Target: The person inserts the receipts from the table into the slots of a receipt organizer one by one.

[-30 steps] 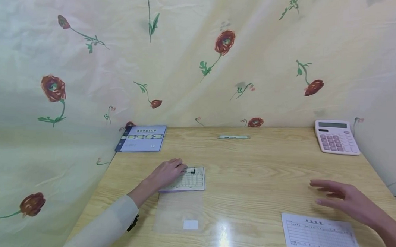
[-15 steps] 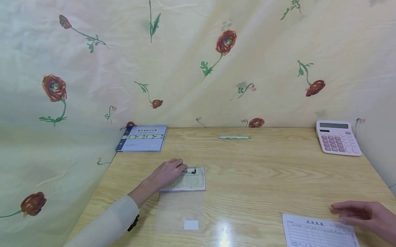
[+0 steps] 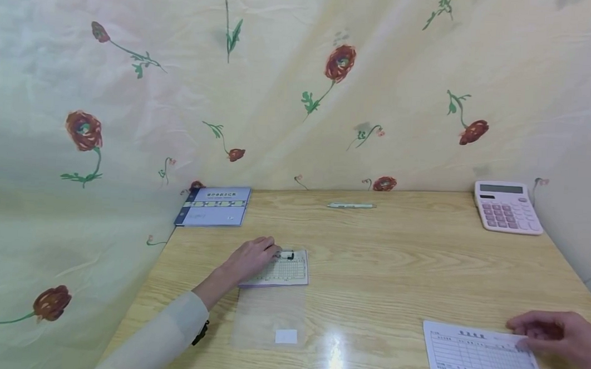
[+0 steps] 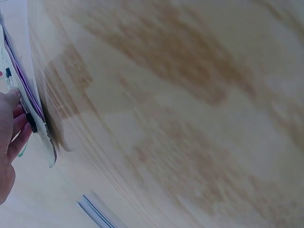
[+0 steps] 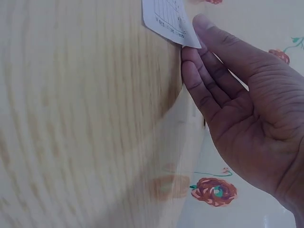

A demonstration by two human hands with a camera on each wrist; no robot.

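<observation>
At the left of the table, my left hand lies over a pad of printed forms. Its thumb and fingers pinch the metal and black clip at the pad's top edge. Beneath the pad, a clear plastic sheet with a white label extends toward me. To the right, my right hand is at the right edge of a single printed form, thumb over the paper. The right wrist view has that form's corner between thumb and fingertips.
A blue account book lies at the back left and a light green pen at the back middle. A pink calculator sits at the back right. Flowered cloth rises behind the wooden table.
My right hand has come down and toward me, from above the single form to its right edge, and its fingers have closed in. My left hand stays on the clip.
</observation>
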